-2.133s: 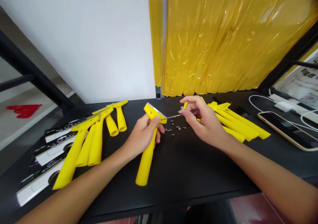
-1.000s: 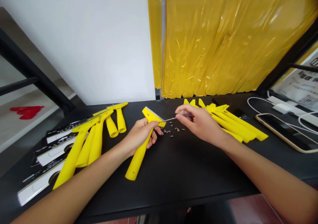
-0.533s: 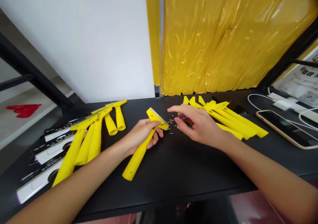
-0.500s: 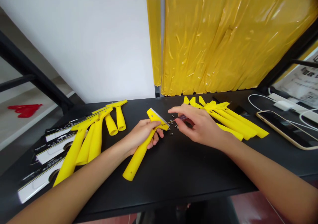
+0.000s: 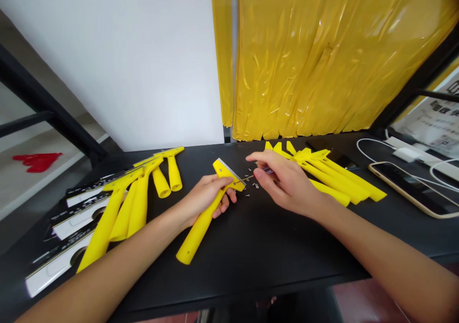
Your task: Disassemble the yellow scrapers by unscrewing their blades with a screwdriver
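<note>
My left hand (image 5: 210, 194) is closed around a yellow scraper (image 5: 201, 232) near its head, where a thin metal blade runs along the far edge. The thumb rests on top of the head, and a screw shows at its upper corner. In my right hand (image 5: 287, 179) is a screwdriver (image 5: 246, 177), its handle pinched between thumb and fingers and mostly hidden. The thin shaft points left, and its tip meets the scraper head beside my left thumb. Several small screws (image 5: 255, 185) lie on the black table between my hands.
More yellow scrapers (image 5: 138, 203) lie on the left, beside black-and-white packages (image 5: 59, 261). Yellow scraper handles (image 5: 340, 179) are piled on the right. A phone (image 5: 418, 189), white cables and a power strip (image 5: 409, 151) occupy the far right. A white panel (image 5: 143, 65) and yellow plastic sheeting (image 5: 322, 60) stand behind.
My right hand has turned slightly around the screwdriver, with the shaft still at the scraper head. My left hand keeps its hold on the scraper. The view has shifted a little.
</note>
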Available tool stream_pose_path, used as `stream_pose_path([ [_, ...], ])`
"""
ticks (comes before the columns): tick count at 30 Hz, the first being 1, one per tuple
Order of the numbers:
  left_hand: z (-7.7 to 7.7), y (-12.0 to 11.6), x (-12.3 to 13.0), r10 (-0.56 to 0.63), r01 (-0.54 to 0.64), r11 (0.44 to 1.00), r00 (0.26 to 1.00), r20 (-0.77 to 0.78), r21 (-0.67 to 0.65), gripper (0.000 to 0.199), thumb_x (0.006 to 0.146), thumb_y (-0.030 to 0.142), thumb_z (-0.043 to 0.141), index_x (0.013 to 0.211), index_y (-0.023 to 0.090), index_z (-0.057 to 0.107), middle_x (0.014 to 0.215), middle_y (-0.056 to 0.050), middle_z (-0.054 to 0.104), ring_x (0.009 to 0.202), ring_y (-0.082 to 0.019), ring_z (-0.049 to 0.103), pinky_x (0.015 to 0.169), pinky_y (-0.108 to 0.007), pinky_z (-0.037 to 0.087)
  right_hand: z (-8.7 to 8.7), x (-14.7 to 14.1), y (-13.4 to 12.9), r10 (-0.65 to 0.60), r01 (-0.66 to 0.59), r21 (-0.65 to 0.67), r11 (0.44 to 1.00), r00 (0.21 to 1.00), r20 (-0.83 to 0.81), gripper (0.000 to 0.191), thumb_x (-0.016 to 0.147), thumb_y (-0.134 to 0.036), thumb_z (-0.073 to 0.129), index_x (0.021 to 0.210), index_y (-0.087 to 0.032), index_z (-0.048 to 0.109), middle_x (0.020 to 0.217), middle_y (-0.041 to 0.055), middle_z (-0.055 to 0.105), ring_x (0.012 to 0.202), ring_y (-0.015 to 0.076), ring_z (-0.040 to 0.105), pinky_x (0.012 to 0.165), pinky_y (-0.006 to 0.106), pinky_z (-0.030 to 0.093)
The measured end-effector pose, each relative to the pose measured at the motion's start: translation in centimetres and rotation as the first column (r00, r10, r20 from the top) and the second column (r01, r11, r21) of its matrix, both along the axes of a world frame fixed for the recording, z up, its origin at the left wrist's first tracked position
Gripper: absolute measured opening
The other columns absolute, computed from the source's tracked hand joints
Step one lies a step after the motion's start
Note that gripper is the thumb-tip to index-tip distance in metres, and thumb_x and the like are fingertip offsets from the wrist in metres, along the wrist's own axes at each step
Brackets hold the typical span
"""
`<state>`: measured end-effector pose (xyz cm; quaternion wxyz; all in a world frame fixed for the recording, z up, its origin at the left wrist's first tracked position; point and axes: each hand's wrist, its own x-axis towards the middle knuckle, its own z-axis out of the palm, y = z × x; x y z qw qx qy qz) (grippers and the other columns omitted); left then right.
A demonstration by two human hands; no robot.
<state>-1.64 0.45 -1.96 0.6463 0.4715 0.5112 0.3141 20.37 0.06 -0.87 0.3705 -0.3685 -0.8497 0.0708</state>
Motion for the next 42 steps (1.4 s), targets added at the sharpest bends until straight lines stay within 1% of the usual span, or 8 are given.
stream_pose_path([
  [4, 0.1, 0.1, 0.0, 0.005, -0.005, 1.000, 1.000, 0.008, 0.004, 0.029, 0.093, 0.032, 0.058, 0.070, 0.015, 0.062, 0.059, -0.006, 0.066, 0.032, -0.008, 0.047, 0.028, -0.021, 0.030, 0.2, 0.1, -0.1, -0.070, 0.070, -0.013, 0.997, 0.997, 0.021, 0.026, 0.103, -0.037, 0.045, 0.122, -0.024, 0.058, 0.080, -0.0004, 0.069, 0.063, 0.0138, 0.061, 0.062, 0.026, 0.041],
  [10, -0.4, 0.2, -0.1, -0.002, 0.001, 1.000, 0.999, 0.036, 0.014, 0.019, 0.093, 0.033, 0.057, 0.085, 0.016, 0.061, 0.068, -0.005, 0.067, 0.036, -0.010, 0.050, 0.029, -0.020, 0.033, 0.3, 0.1, -0.3, -0.006, 0.007, -0.048, 0.999, 1.000, 0.015, 0.034, 0.100, -0.027, 0.048, 0.133, -0.023, 0.052, 0.088, 0.0003, 0.069, 0.064, 0.0128, 0.059, 0.061, 0.026, 0.041],
  [14, -0.6, 0.2, -0.1, -0.003, 0.003, 1.000, 0.999, 0.036, 0.023, 0.016, 0.092, 0.033, 0.059, 0.089, 0.017, 0.058, 0.069, -0.005, 0.067, 0.038, -0.011, 0.052, 0.029, -0.020, 0.034, 0.2, 0.0, -0.1, -0.062, 0.063, -0.053, 0.997, 0.998, 0.032, 0.028, 0.102, -0.034, 0.047, 0.126, -0.023, 0.057, 0.079, -0.0013, 0.068, 0.065, 0.0138, 0.060, 0.064, 0.027, 0.041],
  [17, -0.5, 0.2, 0.0, -0.008, 0.007, 1.000, 0.999, 0.053, 0.022, 0.014, 0.093, 0.030, 0.055, 0.089, 0.017, 0.056, 0.069, -0.006, 0.067, 0.038, -0.011, 0.052, 0.029, -0.020, 0.033, 0.1, 0.0, -0.1, -0.061, 0.062, -0.025, 0.998, 0.998, 0.028, 0.030, 0.100, -0.026, 0.048, 0.128, -0.023, 0.056, 0.074, -0.0031, 0.063, 0.059, 0.0128, 0.056, 0.061, 0.027, 0.041],
  [22, -0.1, 0.2, -0.2, -0.018, 0.014, 0.998, 0.998, 0.063, 0.061, 0.012, 0.096, 0.029, 0.048, 0.099, 0.018, 0.052, 0.072, -0.006, 0.069, 0.039, -0.012, 0.053, 0.030, -0.020, 0.034, 0.3, 0.0, -0.3, -0.070, 0.070, -0.006, 0.998, 0.984, -0.161, 0.027, 0.096, -0.022, 0.054, 0.122, -0.023, 0.060, 0.082, 0.0002, 0.064, 0.062, 0.0127, 0.057, 0.059, 0.027, 0.045],
  [27, 0.2, 0.1, -0.8, -0.074, 0.102, 0.963, 0.990, -0.121, 0.250, 0.022, 0.100, 0.040, 0.048, 0.109, 0.020, 0.048, 0.085, -0.009, 0.073, 0.041, -0.014, 0.061, 0.030, -0.021, 0.039, 0.5, 0.0, -0.3, -0.072, 0.103, 0.057, 0.993, 0.914, -0.399, 0.014, 0.098, -0.029, 0.057, 0.107, -0.023, 0.066, 0.091, 0.0034, 0.069, 0.072, 0.0154, 0.063, 0.063, 0.029, 0.048],
  [33, 0.7, -0.5, -0.5, -0.124, 0.169, 0.945, 0.977, -0.175, 0.279, 0.031, 0.101, 0.043, 0.048, 0.123, 0.021, 0.047, 0.093, -0.009, 0.073, 0.041, -0.016, 0.065, 0.028, -0.021, 0.042, 0.6, -0.2, -0.4, 0.050, -0.010, 0.142, 0.990, 0.958, -0.284, 0.010, 0.098, -0.023, 0.059, 0.104, -0.023, 0.066, 0.087, 0.0018, 0.066, 0.074, 0.0144, 0.060, 0.066, 0.029, 0.046],
  [42, 0.7, -0.6, -0.6, -0.139, 0.177, 0.936, 0.980, -0.142, 0.305, 0.033, 0.102, 0.044, 0.046, 0.126, 0.021, 0.047, 0.090, -0.007, 0.072, 0.040, -0.014, 0.063, 0.027, -0.020, 0.041, 0.4, -0.2, -0.2, 0.077, -0.039, 0.152, 0.988, 0.965, -0.250, 0.008, 0.098, -0.019, 0.058, 0.103, -0.021, 0.065, 0.091, 0.0040, 0.068, 0.077, 0.0150, 0.060, 0.067, 0.030, 0.047],
])
